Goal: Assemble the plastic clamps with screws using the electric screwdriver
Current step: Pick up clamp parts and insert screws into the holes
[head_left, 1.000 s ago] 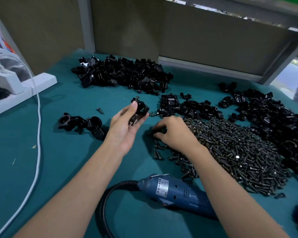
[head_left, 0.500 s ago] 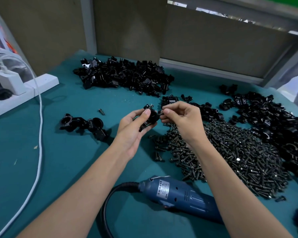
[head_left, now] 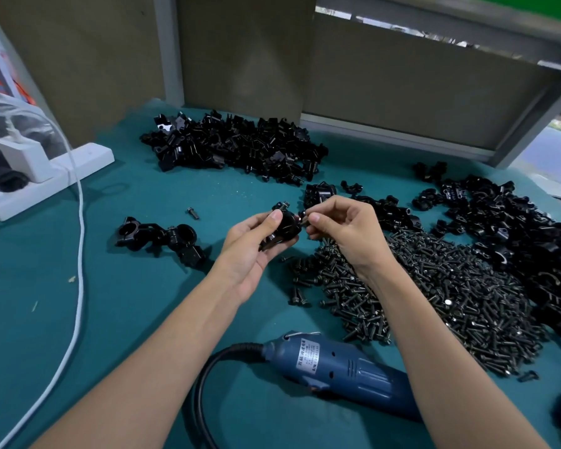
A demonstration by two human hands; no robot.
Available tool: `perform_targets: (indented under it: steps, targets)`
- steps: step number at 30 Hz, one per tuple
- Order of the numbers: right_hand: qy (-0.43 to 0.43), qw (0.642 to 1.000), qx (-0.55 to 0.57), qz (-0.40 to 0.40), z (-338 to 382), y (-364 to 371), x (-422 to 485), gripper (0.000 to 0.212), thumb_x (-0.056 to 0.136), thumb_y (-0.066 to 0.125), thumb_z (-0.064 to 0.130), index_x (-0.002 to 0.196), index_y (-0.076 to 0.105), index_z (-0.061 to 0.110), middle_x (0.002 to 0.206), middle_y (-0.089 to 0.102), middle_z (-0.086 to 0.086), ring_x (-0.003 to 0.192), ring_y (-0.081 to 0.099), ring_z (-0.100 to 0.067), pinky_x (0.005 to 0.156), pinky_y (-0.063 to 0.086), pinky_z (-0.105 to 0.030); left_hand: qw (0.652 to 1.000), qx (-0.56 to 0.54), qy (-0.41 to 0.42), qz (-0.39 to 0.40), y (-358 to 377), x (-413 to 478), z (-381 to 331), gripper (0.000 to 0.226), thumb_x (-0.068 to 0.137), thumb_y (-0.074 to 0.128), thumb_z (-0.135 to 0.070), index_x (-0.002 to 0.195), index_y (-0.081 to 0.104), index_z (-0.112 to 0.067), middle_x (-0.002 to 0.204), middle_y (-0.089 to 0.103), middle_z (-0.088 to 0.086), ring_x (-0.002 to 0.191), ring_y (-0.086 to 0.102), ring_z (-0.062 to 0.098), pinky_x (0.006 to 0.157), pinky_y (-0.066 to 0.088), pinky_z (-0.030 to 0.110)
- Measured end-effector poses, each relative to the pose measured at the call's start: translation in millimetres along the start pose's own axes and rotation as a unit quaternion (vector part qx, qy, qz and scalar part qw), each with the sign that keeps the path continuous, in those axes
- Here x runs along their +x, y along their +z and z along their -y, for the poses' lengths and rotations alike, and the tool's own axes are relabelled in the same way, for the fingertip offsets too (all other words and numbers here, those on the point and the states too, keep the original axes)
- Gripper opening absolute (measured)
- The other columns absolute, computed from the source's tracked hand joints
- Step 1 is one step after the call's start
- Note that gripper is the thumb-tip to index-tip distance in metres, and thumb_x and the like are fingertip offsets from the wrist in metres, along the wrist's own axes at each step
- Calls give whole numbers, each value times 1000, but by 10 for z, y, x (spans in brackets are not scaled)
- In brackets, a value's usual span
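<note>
The teal mat covers the bench, matte and faintly fuzzy. Glossy black moulded clamp parts are heaped at twelve o'clock and again at three o'clock. A broad drift of dark threaded screws spreads at four. The electric screwdriver, a smooth blue barrel on a thick black cord, lies at six, touched by neither hand.

At centre the left hand curls round one clamp, thumb on its rounded shell, clear of the mat. The right hand pinches a screw between thumb and forefinger, against the clamp's side (whether it has entered the hole I cannot tell).

The step looks like seating a screw by hand. Next, the right hand must let go and fetch the driver while the left steadies the clamp.
</note>
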State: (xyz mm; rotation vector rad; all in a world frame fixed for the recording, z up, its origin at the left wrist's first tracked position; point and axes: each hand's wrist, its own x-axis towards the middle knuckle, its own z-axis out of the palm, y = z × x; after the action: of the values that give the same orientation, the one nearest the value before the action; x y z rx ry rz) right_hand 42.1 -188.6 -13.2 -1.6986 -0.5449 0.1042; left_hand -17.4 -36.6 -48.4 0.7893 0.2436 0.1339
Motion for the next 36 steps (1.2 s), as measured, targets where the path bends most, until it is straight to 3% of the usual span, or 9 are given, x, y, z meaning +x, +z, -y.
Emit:
perform_targets:
  steps: [11, 17, 23, 30, 36]
  targets:
    - [14, 999, -32, 24, 27, -27, -17, 15, 87, 66, -6, 80, 70, 7, 66, 69, -2, 63, 67, -14, 62, 55, -22, 1000, 17, -4, 25, -25, -15, 36, 39, 74, 67, -20, 104, 64, 4, 94, 76, 13, 86, 74, 19, 70, 60, 25]
    - [-2, 999, -10, 42, 52, -40, -31, 15, 86, 64, -11, 81, 68, 3, 71, 70, -8, 65, 69, -16, 65, 57, -24, 1000, 5, -17, 25, -32, -18, 22, 51, 74, 67, -21, 113, 60, 10, 104, 72, 20, 86, 74, 24, 82, 60, 30]
    - [-45, 998, -45, 14, 9, 9, -25, 14, 88, 64, -7, 83, 68, 5, 73, 70, -5, 67, 68, -15, 67, 56, -25, 999, -18, -20, 25, -3, -43, -22, 57, 77, 65, -19, 121, 56, 15, 113, 68, 26, 94, 72, 27, 74, 60, 27]
    - [-127, 987, -96, -13, 1, 2, -23, 5, 87, 64, -6, 89, 68, -3, 80, 69, -8, 73, 68, -23, 73, 58, -35, 997, -29, -31, 57, 12, -23, -59, 43, 84, 61, -16, 114, 58, 14, 104, 73, 21, 96, 73, 25, 75, 60, 30]
    - [-131, 988, -83, -12, 17, -2, -8, 8, 87, 65, -6, 92, 68, 0, 83, 69, -4, 74, 67, -15, 75, 58, -31, 998, -24, -34, 57, 20, -24, -112, 51, 79, 64, -18, 117, 57, 16, 109, 70, 24, 95, 73, 26, 76, 61, 30]
